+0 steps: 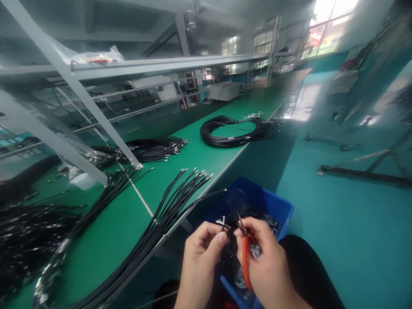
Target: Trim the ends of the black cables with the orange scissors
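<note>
My left hand [206, 249] pinches a black cable end [224, 226] between thumb and fingers, and pale bare strands or tips stick out above the grip. Close to its right, my right hand [262, 253] is wrapped round small cutters with orange handles [246, 262]. The dark pointed jaws tilt up toward the left, apart from the cable end. Below both hands stands a blue bin [283, 210] holding clear plastic and small dark and shiny pieces. Beside the left hand, a bundle of black cables [167, 210] with light metal tips lies along the green bench.
The green bench [189, 161] carries a coiled cable loop [231, 139], another cable bundle [154, 148] and a dark cable pile [35, 244] at left. A white shelf post [96, 116] rises from it. Wheeled frame legs [360, 171] stand on the floor at right.
</note>
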A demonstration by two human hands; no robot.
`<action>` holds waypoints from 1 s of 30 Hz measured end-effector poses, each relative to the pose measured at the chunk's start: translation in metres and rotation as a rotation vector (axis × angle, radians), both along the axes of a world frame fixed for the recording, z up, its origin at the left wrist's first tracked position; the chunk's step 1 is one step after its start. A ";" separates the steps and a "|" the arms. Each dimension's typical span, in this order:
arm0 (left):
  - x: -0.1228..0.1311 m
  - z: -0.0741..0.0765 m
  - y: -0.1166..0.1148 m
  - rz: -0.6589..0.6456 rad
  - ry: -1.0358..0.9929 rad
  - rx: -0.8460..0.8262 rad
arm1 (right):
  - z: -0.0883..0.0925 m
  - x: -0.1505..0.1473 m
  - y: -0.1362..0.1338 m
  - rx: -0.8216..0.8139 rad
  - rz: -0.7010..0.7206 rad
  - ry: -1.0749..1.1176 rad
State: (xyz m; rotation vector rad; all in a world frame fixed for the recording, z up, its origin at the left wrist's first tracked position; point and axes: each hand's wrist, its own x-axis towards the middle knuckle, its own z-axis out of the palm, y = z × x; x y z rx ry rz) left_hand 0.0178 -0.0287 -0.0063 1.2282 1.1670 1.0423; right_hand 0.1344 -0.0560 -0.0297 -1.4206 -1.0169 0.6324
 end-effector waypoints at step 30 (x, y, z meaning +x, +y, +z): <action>0.005 -0.013 0.009 0.140 0.101 0.111 | -0.005 0.017 -0.004 -0.452 0.705 0.733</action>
